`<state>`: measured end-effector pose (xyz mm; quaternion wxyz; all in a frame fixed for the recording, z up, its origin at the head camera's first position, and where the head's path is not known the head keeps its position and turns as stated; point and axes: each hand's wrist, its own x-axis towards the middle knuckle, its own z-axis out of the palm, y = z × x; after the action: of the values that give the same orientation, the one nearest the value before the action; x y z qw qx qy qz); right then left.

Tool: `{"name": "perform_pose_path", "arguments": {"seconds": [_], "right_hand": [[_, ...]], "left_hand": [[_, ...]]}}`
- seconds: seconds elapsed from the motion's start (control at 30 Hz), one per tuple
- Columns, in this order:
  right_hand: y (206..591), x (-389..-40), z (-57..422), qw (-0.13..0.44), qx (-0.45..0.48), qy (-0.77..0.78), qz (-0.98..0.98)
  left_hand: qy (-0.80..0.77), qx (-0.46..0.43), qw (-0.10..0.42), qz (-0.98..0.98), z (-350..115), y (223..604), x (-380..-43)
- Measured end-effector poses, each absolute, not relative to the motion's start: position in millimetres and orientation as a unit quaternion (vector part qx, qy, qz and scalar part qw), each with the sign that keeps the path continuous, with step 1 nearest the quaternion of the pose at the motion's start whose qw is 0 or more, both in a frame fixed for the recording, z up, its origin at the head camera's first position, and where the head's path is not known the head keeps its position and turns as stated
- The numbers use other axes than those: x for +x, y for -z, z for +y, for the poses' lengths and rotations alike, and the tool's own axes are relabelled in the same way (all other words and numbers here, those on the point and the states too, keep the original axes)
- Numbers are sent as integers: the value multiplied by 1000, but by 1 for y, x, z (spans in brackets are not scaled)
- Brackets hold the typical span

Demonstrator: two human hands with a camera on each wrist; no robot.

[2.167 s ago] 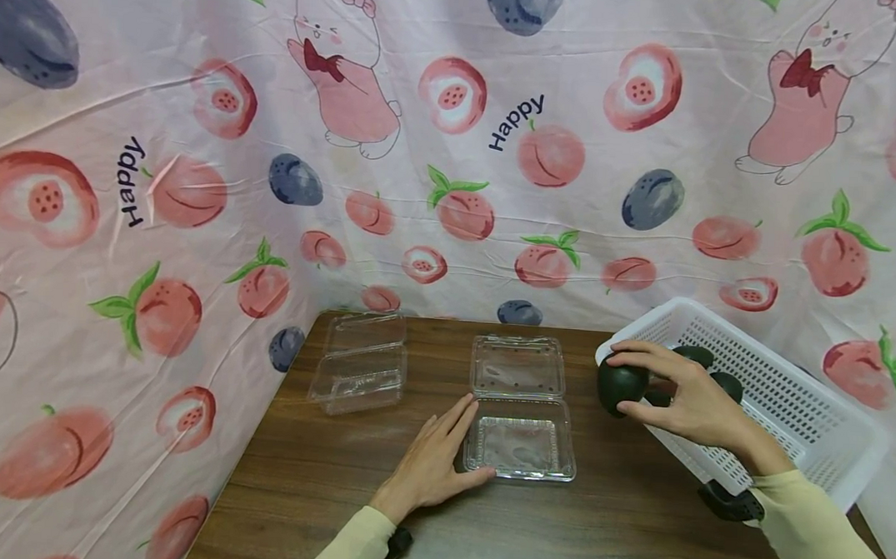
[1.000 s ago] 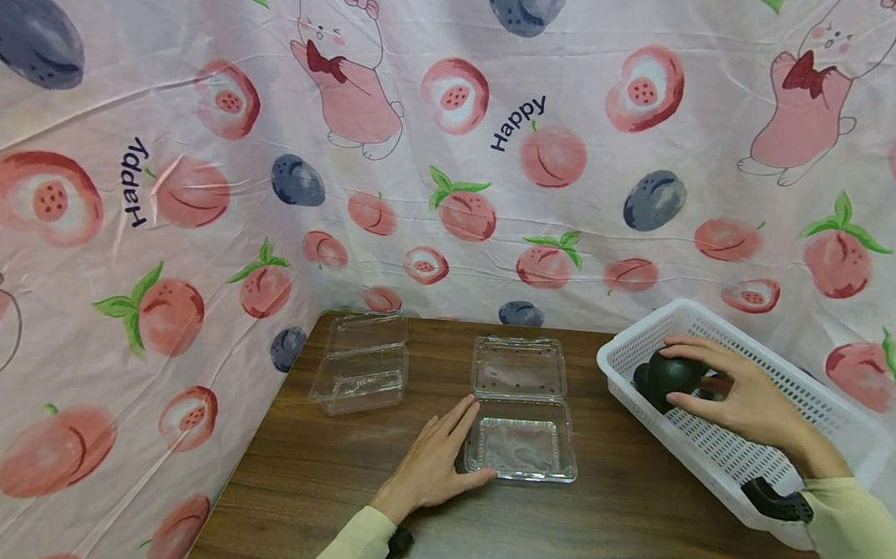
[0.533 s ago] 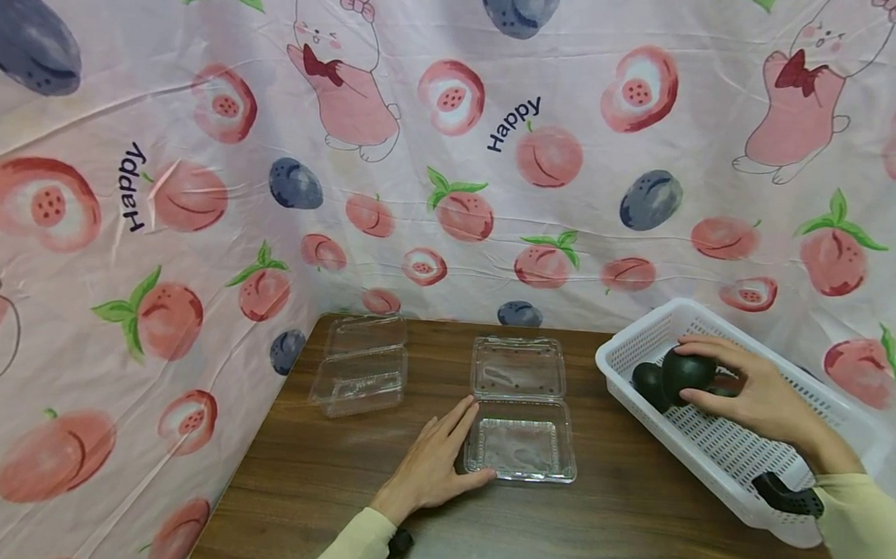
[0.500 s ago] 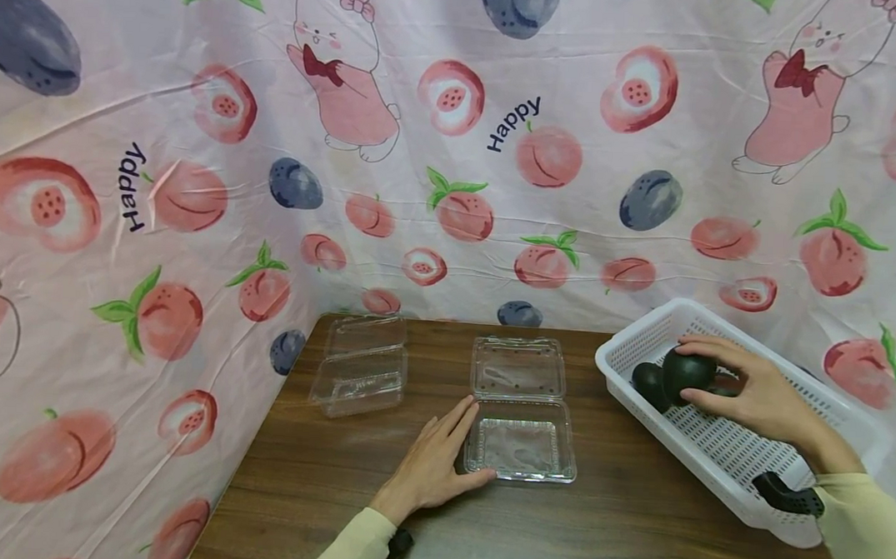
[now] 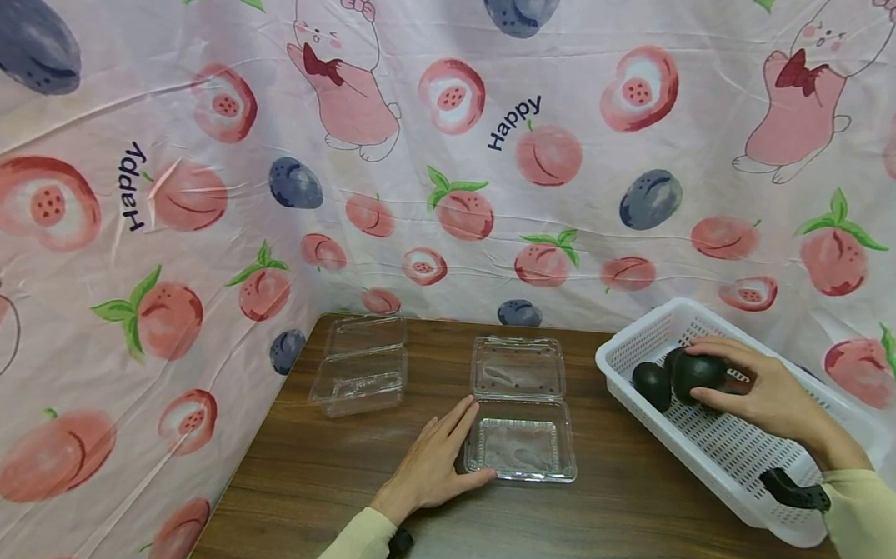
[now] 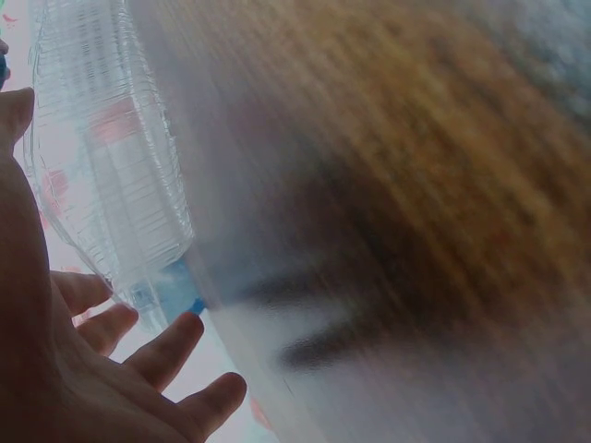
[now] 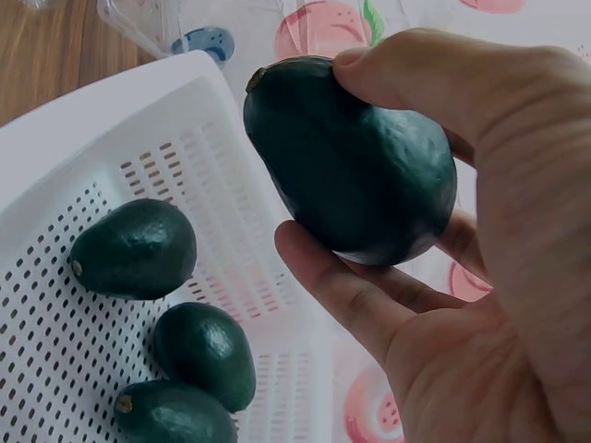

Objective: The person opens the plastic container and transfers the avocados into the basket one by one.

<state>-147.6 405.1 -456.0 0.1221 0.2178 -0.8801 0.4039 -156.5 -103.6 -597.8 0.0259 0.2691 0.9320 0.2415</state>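
Note:
Over the left part of the white basket [image 5: 682,431], my right hand [image 5: 780,402] grips a dark green avocado [image 7: 351,175] between thumb and fingers. Several more avocados lie on the basket floor, one [image 5: 651,387] just left of the held one and others below it in the right wrist view. My left hand [image 5: 428,470] rests with extended fingers at the left side of a clear plastic clamshell box [image 5: 519,445], thumb at its front corner. That box lies with its lid [image 5: 519,368] folded back, nothing inside. The left wrist view shows the fingers beside clear ribbed plastic.
A second clear plastic container [image 5: 361,367], also unfolded, lies at the back left of the wooden table [image 5: 350,467]. Fruit-print cloth [image 5: 392,177] hangs behind and to the left. The basket stands angled along the right side.
My right hand has moved the avocado from beside the basket's left rim to the right, over the other avocados, then slightly further right and lower. The left hand and the boxes have stayed still.

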Motion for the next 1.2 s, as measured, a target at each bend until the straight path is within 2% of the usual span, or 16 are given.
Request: {"name": "perform_pose_path", "arguments": {"seconds": [0.7,1.2], "right_hand": [[469,-158,421,92,193,-399,-891],[480,-163,427,13,112,-310,-944]], "left_hand": [[-242,268,29,932,-103,594,-155],[-240,274,22,931,-104,594,-154]]}}
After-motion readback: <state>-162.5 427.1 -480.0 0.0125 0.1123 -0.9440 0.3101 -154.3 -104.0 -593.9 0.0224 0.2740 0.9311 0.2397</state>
